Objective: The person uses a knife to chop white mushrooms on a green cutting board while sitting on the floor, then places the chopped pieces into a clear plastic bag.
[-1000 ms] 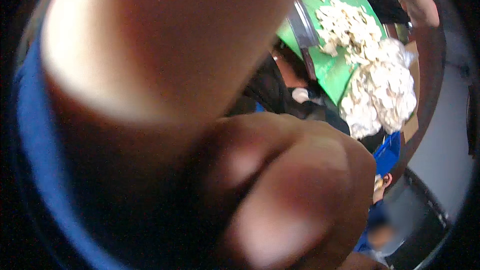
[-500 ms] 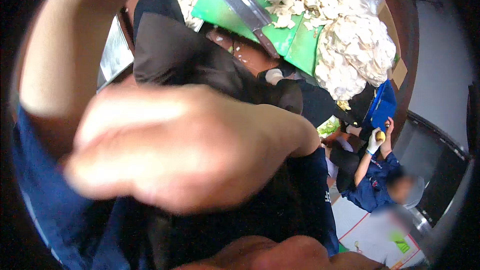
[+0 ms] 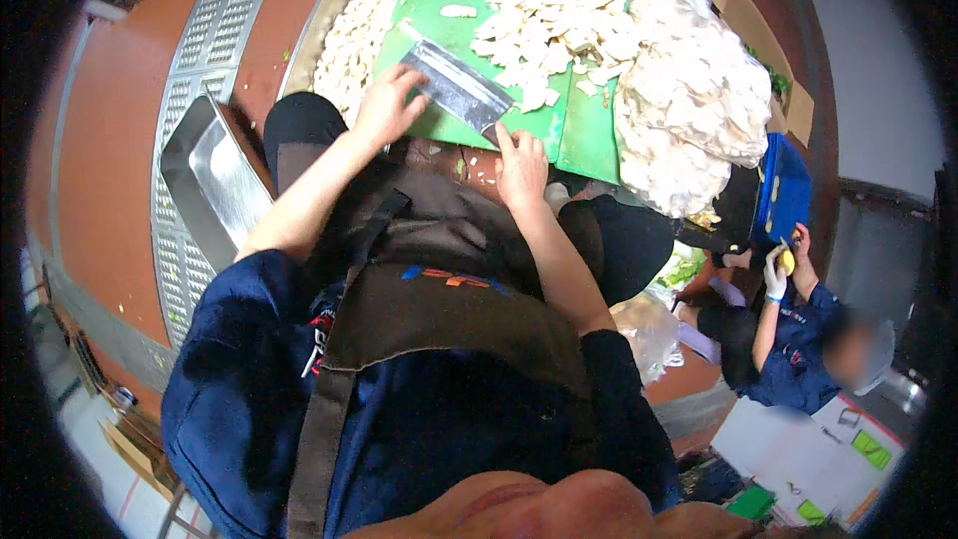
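Note:
A cleaver [image 3: 457, 88] with a broad metal blade lies slanted over the near edge of a green cutting board [image 3: 439, 5]. My right hand [image 3: 521, 168] is closed round its dark handle. At the blade's left end is my left hand [image 3: 389, 107], fingers apart, their tips at the blade's edge; whether they press on it I cannot tell. Beyond the cleaver, a heap of pale, cream-white slices [image 3: 554, 25] covers part of the board. Left of the board, a metal tray [image 3: 317, 25] holds more pale pieces [image 3: 354, 45].
A large clear bag of pale pieces [image 3: 689, 100] stands right of the board, by a cardboard box [image 3: 743, 15]. An empty metal pan [image 3: 215, 175] lies left of my leg. At right, a co-worker [image 3: 788, 349] holds a yellow item [image 3: 786, 262] near a blue bin [image 3: 783, 190].
A hand and forearm that blurred across the foreground have moved away to the board. My right hand now grips the cleaver, which lay unheld; the left is at its blade.

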Demonstrator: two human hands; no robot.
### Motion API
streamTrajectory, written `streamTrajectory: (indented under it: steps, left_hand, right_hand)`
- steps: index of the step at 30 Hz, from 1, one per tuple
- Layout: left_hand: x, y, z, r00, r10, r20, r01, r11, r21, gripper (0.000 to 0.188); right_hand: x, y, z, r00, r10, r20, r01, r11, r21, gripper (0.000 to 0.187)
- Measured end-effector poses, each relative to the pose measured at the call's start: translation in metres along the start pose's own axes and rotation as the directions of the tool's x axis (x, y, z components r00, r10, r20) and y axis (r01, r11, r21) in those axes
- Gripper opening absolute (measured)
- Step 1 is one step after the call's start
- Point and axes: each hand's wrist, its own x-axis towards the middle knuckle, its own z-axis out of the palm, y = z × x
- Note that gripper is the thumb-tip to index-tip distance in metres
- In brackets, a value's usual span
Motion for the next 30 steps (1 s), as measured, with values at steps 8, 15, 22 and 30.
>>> streamTrajectory:
  steps: [8, 15, 22, 30]
  left_hand:
    - [0.040, 0.033, -0.003, 0.978, 0.197, -0.071, -0.197, 0.980, 0.009, 0.034]
    - [0.124, 0.089, 0.021, 0.904, 0.410, -0.119, -0.411, 0.911, 0.016, 0.035]
    - [0.137, 0.068, 0.078, 0.956, 0.287, 0.058, -0.242, 0.886, -0.395, 0.035]
    - [0.111, 0.074, 0.105, 0.752, 0.525, 0.399, -0.558, 0.829, -0.039, 0.058]
  right_hand:
    - [0.014, -0.028, -0.022, 0.970, 0.010, 0.242, -0.064, 0.974, 0.218, 0.064]
    - [-0.077, -0.020, -0.059, 0.961, 0.273, 0.046, -0.217, 0.638, 0.739, 0.049]
    - [-0.123, -0.011, -0.069, 0.899, 0.429, 0.084, -0.313, 0.498, 0.809, 0.052]
    - [-0.129, -0.003, -0.080, 0.797, 0.604, 0.010, -0.324, 0.412, 0.851, 0.026]
